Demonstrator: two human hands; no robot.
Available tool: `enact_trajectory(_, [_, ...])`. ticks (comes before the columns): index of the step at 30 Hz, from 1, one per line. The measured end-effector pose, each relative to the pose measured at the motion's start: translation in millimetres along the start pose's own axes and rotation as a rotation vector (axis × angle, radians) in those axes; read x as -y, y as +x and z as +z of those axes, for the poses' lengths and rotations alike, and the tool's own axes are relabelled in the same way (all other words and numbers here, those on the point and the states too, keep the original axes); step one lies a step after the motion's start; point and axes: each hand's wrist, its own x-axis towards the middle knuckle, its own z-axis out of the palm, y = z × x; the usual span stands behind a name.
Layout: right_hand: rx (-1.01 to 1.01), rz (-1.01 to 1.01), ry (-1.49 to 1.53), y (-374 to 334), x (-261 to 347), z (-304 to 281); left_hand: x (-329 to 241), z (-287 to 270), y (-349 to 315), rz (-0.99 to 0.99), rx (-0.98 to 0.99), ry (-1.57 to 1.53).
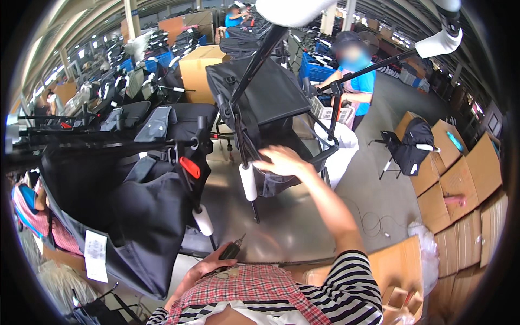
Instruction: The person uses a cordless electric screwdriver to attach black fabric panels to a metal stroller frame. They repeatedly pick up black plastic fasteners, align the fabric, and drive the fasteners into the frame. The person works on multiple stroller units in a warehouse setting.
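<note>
The black stroller point(271, 100) stands ahead, over the far part of the metal tabletop point(271, 235). The right hand point(281, 161), fingers spread and loose, is at its frame tube, just above a white sleeve point(248, 183); whether it touches, I cannot tell. The left hand point(208, 264) is wrapped around a dark pointed tool point(231, 251) near the apron. Good practice, I judge, is steadying the tube firmly and keeping the tip clear of fabric. Leftward, a second stroller point(130, 211) carries a white label point(96, 254), its print too small to read.
</note>
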Motion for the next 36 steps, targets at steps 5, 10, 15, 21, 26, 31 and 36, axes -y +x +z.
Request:
enact_trajectory(5, [-0.197, 0.050, -0.187, -98, 34, 29, 60, -9, -48, -0.043, 0.138, -0.141])
enact_trajectory(10, [-0.159, 0.256, -0.198, -113, 111, 53, 60, 11, -78, -0.069, 0.197, 0.114])
enact_trajectory(15, [-0.174, 0.344, -0.251, -121, 182, 72, 42, 24, -85, -0.052, 0.184, 0.141])
enact_trajectory(21, [-0.316, 0.013, -0.084, -141, 193, 68, 43, 36, -82, -0.031, 0.167, 0.199])
enact_trajectory(26, [-0.327, 0.136, -0.190, -180, 163, 52, 38, 53, -91, -0.060, 0.200, 0.063])
enact_trajectory(31, [-0.247, 0.199, -0.210, -153, 151, 43, 44, 65, -100, -0.013, 0.201, 0.132])
enact_trajectory(36, [-0.264, 0.216, -0.162, -162, 140, 47, 56, 65, -113, -0.036, 0.125, 0.052])
